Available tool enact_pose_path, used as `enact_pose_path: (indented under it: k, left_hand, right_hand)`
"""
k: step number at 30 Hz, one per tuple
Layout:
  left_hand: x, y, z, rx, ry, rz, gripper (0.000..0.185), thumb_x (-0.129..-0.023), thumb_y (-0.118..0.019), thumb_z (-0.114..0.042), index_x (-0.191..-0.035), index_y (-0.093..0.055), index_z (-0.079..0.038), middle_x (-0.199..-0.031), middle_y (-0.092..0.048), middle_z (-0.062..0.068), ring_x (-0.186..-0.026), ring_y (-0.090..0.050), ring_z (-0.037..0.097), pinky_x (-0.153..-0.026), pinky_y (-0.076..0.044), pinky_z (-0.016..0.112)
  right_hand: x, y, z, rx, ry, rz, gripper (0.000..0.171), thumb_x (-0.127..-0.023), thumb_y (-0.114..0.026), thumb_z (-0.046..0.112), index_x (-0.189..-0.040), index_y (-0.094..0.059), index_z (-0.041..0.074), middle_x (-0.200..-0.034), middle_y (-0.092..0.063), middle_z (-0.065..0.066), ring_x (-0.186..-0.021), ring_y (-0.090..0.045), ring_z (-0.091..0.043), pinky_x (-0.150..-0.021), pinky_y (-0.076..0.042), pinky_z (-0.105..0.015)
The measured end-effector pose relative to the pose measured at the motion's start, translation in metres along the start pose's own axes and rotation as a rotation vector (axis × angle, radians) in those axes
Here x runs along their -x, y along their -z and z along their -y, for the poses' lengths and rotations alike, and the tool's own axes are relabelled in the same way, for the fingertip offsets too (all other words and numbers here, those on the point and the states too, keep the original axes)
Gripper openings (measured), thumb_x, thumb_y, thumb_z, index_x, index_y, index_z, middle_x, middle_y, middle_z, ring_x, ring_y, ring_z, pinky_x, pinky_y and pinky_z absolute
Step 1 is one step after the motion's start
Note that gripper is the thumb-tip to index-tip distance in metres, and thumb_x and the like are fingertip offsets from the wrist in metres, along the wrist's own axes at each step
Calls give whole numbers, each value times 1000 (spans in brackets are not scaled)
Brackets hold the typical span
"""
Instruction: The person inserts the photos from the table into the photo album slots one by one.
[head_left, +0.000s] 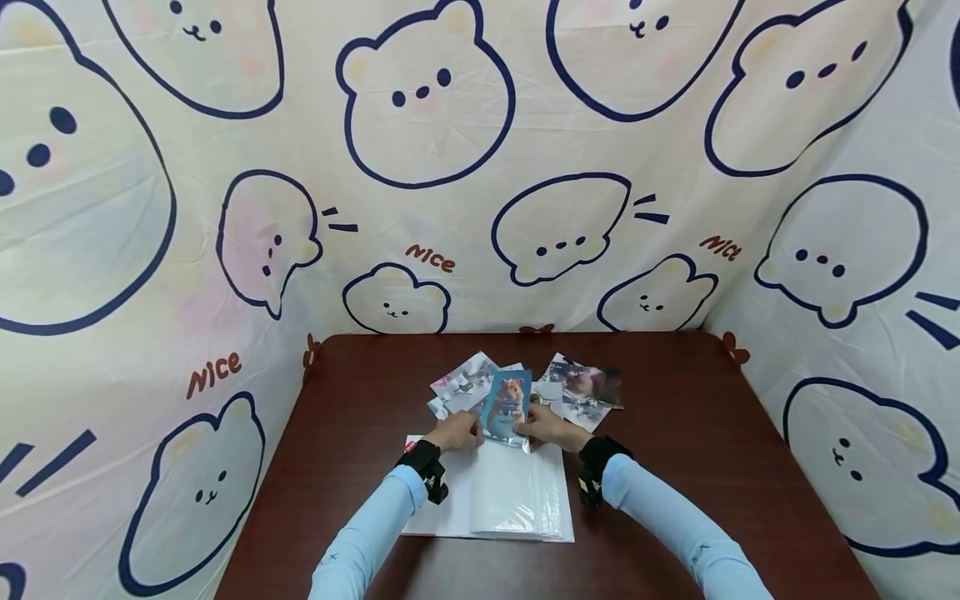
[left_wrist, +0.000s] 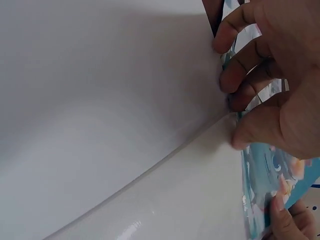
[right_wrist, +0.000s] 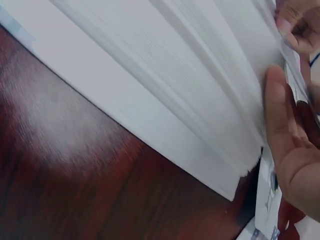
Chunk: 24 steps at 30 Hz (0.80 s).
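At the far edge of the open album point(head_left: 487, 500), mid-desk point(head_left: 360, 417): one hamster photo point(head_left: 507, 403), blue-backed, standing nearly upright at the mouth of a clear sleeve.

Grip, left hand point(head_left: 459, 433): fingers point(left_wrist: 235, 75) curled on the photo's left edge, at the sleeve opening. Grip, right hand point(head_left: 551, 427): on the right edge of the same photo; the exact finger closure is not plain, though the thumb point(right_wrist: 277, 115) lies along the page stack.

Handling, as judged: the photo is light, thin, glossy and slick; it bends readily and would crease or smudge if pressed on the face. Best taken by opposite edges, both sides evenly. The plastic sleeves are soft, limp and slippery.

Count:
- album, white, open: one; its many pages are not countable.
- photo in hand: one.
- loose photos on the desk: two heaps, a left heap point(head_left: 461, 387) and a right heap point(head_left: 585, 387), several overlapping prints each; exact number cannot be told.
- hands: two, light blue sleeves, dark wrist bands.
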<state>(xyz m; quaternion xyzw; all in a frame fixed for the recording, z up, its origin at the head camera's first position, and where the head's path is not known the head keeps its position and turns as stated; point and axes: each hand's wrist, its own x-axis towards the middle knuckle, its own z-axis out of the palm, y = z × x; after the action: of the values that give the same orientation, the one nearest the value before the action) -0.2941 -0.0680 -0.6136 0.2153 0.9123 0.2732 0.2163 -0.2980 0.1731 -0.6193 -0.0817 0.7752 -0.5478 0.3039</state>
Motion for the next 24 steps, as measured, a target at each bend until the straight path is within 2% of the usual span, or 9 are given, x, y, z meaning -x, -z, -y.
enact_pose_path:
  k: [3,7,9,13,17,20,24]
  left_hand:
    - [1,0,1,11,0,-15,8,-92,-63,-14,-89,-65,-7,-77,-57,-2,-68,-49,12,-63,-41,27]
    - [2,-3,3,-16,-22,-64,7,-92,-63,-12,-87,-67,-8,-78,-57,-3,-72,-48,12,-68,-41,31]
    - [3,-6,5,-36,-34,-95,7,-91,-64,-12,-87,-68,-10,-79,-57,-4,-75,-47,11,-71,-41,33]
    - [0,-11,8,-18,-48,-139,6,-91,-64,-16,-87,-66,-11,-83,-54,-2,-78,-46,12,-71,-41,32]
    - [-1,-15,6,-18,-57,-166,11,-88,-67,-22,-82,-63,-13,-87,-47,1,-81,-42,16,-70,-37,33]
    - [1,-18,4,-102,-69,-180,17,-87,-69,-28,-79,-59,-17,-89,-44,-1,-83,-39,16,-71,-34,33]
    - [1,-20,4,-186,-171,-208,15,-89,-68,-25,-81,-59,-16,-89,-49,-2,-81,-41,14,-71,-35,30]
  right_hand:
    - [0,-1,0,5,11,15,40,-100,-50,11,-137,-41,-1,-85,-52,-9,-74,-53,-18,-68,-54,-40]
    - [-1,1,2,-11,-15,45,31,-100,-47,10,-128,-46,-2,-70,-38,-3,-64,-40,-18,-64,-49,-39]
    - [-3,0,4,-4,-26,44,33,-100,-48,10,-131,-46,-1,-68,-38,-3,-61,-40,-19,-62,-49,-38]
    - [-4,-3,3,23,-38,-51,43,-99,-50,10,-141,-42,5,-77,-52,-5,-62,-51,-18,-59,-50,-37]
    - [-1,-7,-1,-28,-58,-130,44,-99,-50,10,-142,-40,5,-76,-50,-7,-63,-46,-19,-59,-46,-36]
    - [3,-10,-4,-82,-41,-132,43,-101,-48,11,-141,-39,2,-73,-45,-6,-60,-39,-19,-58,-40,-35]
    - [4,-12,-6,-96,14,-113,43,-101,-47,11,-142,-39,1,-70,-50,-4,-55,-41,-18,-56,-40,-34]
